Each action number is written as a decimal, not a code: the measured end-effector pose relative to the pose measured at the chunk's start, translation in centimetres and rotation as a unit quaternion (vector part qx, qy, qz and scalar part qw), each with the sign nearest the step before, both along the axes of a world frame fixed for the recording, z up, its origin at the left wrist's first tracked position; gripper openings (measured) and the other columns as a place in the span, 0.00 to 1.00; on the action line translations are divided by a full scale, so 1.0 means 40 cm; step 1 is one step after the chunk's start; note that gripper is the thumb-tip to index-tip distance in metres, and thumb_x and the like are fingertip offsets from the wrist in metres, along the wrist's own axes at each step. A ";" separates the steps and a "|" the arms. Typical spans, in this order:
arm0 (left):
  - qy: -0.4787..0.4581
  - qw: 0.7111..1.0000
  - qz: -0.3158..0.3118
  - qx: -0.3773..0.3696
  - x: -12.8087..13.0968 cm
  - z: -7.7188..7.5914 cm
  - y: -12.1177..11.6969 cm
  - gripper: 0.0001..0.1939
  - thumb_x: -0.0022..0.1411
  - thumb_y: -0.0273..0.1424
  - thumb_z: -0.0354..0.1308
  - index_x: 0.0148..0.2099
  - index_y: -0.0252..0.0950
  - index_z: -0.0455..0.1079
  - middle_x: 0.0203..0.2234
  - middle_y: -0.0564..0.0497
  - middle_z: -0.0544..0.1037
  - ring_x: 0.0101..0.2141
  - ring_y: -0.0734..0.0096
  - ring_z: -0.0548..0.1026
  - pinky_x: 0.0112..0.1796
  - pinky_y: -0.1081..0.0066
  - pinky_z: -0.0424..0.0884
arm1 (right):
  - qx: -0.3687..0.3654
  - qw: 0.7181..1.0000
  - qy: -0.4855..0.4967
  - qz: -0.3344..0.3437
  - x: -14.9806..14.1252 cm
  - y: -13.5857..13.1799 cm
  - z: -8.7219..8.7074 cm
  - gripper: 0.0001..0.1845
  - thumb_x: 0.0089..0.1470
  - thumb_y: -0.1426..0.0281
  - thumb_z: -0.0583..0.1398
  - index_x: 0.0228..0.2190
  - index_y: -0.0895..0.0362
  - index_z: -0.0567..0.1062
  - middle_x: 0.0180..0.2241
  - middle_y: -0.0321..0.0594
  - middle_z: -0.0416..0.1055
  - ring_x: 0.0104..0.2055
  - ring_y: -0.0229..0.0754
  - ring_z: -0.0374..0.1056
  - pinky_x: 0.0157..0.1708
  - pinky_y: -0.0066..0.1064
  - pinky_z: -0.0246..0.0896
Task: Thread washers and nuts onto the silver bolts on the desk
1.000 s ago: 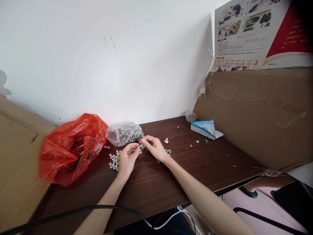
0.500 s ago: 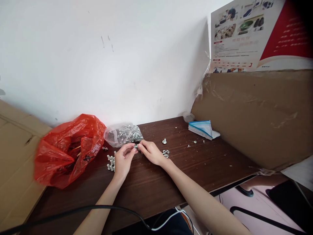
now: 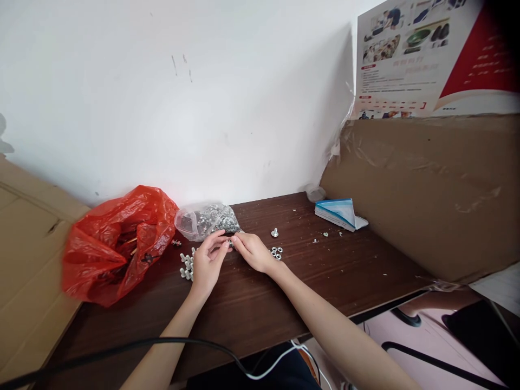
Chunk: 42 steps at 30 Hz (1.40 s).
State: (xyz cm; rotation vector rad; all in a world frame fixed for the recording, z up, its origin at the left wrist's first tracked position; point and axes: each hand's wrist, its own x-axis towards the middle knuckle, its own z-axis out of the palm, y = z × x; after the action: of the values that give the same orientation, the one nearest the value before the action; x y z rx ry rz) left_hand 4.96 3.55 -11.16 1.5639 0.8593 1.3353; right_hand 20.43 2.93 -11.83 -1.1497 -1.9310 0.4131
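My left hand (image 3: 206, 262) and my right hand (image 3: 252, 251) meet over the dark wooden table (image 3: 260, 303), fingertips pinched together on one small metal bolt (image 3: 229, 244) held between them. Just behind the hands lies a clear plastic bag of metal hardware (image 3: 206, 220). A cluster of short bolts standing on end (image 3: 186, 265) sits left of my left hand. A few loose nuts (image 3: 277, 252) lie right of my right hand, and a single bolt (image 3: 274, 233) stands a little farther back.
A crumpled red plastic bag (image 3: 116, 241) lies at the table's left. A folded blue-and-white packet (image 3: 339, 212) rests at the right, against a cardboard panel (image 3: 426, 189). More cardboard (image 3: 28, 260) stands on the left. A black cable (image 3: 122, 349) crosses the near edge.
Both hands stay pinched on the small bolt, with the fingers shifting slightly around it. The view has wobbled a little.
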 end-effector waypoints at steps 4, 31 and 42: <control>0.034 0.999 -0.030 -0.007 0.002 -0.007 0.001 0.18 0.57 0.36 0.60 0.48 0.33 0.71 0.41 0.45 0.77 0.40 0.65 0.76 0.40 0.65 0.79 | 0.006 1.000 0.006 0.014 -0.003 -0.001 -0.002 0.23 0.67 0.61 0.42 0.25 0.57 0.63 0.25 0.37 0.66 0.28 0.36 0.61 0.30 0.26 0.53; 0.164 0.985 -0.002 0.045 0.005 -0.004 -0.007 0.11 0.54 0.32 0.58 0.42 0.35 0.70 0.35 0.49 0.75 0.31 0.72 0.72 0.26 0.77 0.69 | 0.001 0.997 -0.061 -0.043 0.000 -0.007 0.010 0.28 0.66 0.58 0.43 0.21 0.58 0.67 0.21 0.37 0.65 0.24 0.35 0.60 0.28 0.26 0.49; 0.183 0.981 -0.025 0.053 0.004 -0.010 -0.008 0.10 0.58 0.33 0.56 0.42 0.35 0.64 0.36 0.48 0.75 0.37 0.68 0.74 0.29 0.75 0.70 | -0.005 0.997 -0.071 -0.036 -0.001 -0.007 0.010 0.30 0.66 0.57 0.41 0.22 0.59 0.69 0.22 0.39 0.68 0.25 0.36 0.63 0.28 0.26 0.49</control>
State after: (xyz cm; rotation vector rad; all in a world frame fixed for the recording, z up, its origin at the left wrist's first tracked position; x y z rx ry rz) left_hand 5.13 3.23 -11.58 1.9405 0.9729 1.0878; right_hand 20.40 2.64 -11.45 -1.2810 -2.0037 0.3106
